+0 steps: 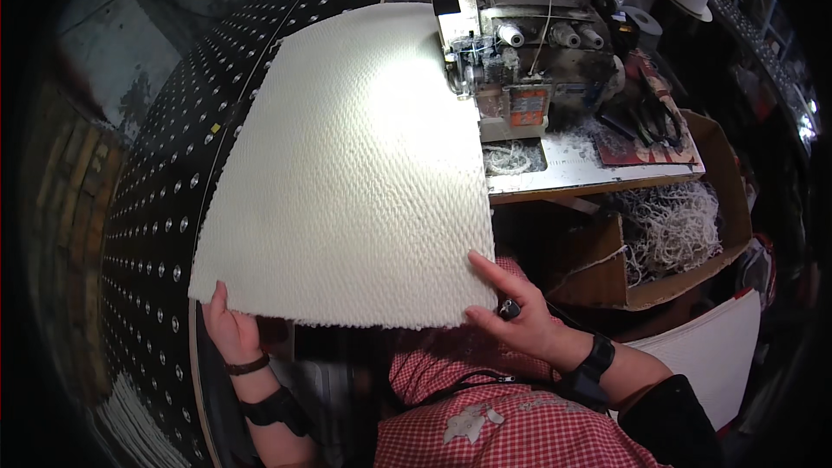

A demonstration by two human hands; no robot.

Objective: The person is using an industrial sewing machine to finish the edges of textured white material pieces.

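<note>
A large off-white textured fabric mat (338,173) lies in front of me, with its near edge over my lap. My left hand (232,329) pinches its near left corner, thumb on top and fingers underneath. At the near right corner is my right hand (529,321), its index finger and thumb on the mat's edge and the other fingers partly hidden. A small dark object (510,308) shows at its fingers; I cannot tell its kind. The mat's far right edge meets an overlock sewing machine (537,43), where a lamp brightly lights the cloth.
Right of the machine, dark-handled tools (646,121) lie on a red sheet. Below the worktable edge (598,180), a cardboard box (659,290) holds tangled white thread trimmings (672,225). More white sheets (715,355) stand at the lower right. A black panel with shiny dots (165,208) runs along the left.
</note>
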